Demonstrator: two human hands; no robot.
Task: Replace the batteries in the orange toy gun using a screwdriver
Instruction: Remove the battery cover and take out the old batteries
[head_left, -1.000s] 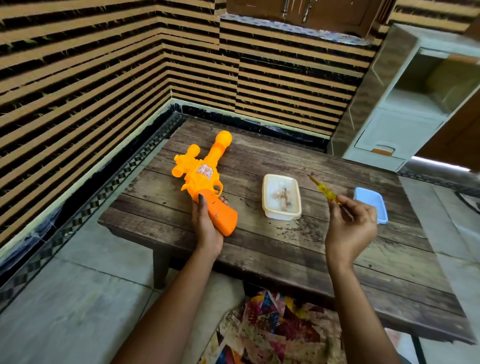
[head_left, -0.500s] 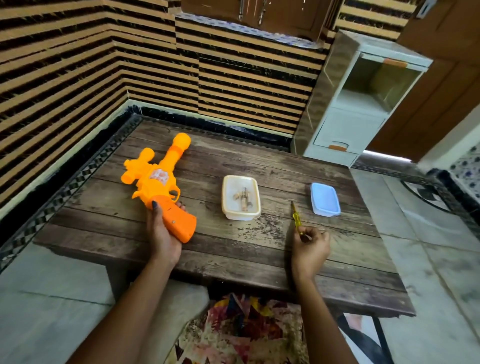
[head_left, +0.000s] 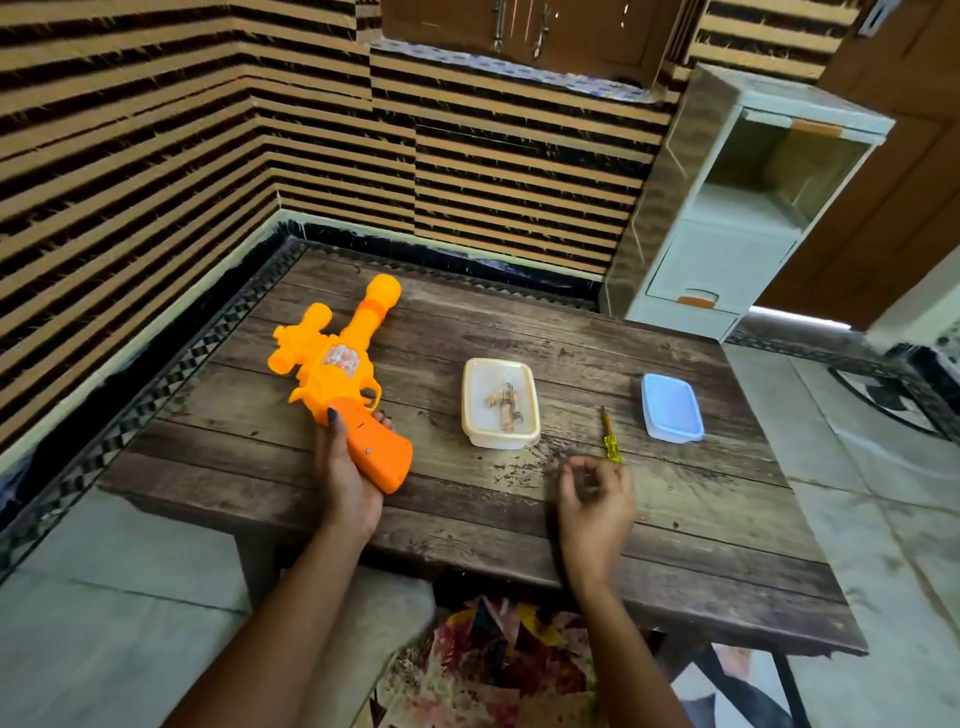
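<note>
White tray (head_left: 500, 442) between gun (head_left: 340, 375) and screwdriver (head_left: 610, 442)

Screwdriver (head_left: 610, 439) is out of the right hand (head_left: 597, 499) now. A second ago that hand held it up in the air, tip pointing away over the table (head_left: 701, 519). Half a second ago hand and tool were down at the tabletop, fingers still pinching the yellow handle. Now the tool lies flat on the wood by itself, between the cream tub (head_left: 524, 434) and the blue container (head_left: 672, 415), tip pointing to the far side. The right hand has let go and pulled back toward the near edge, fingers loosely curled around nothing. One fingertip sits just beside the handle end; can't tell if it touches.
</note>
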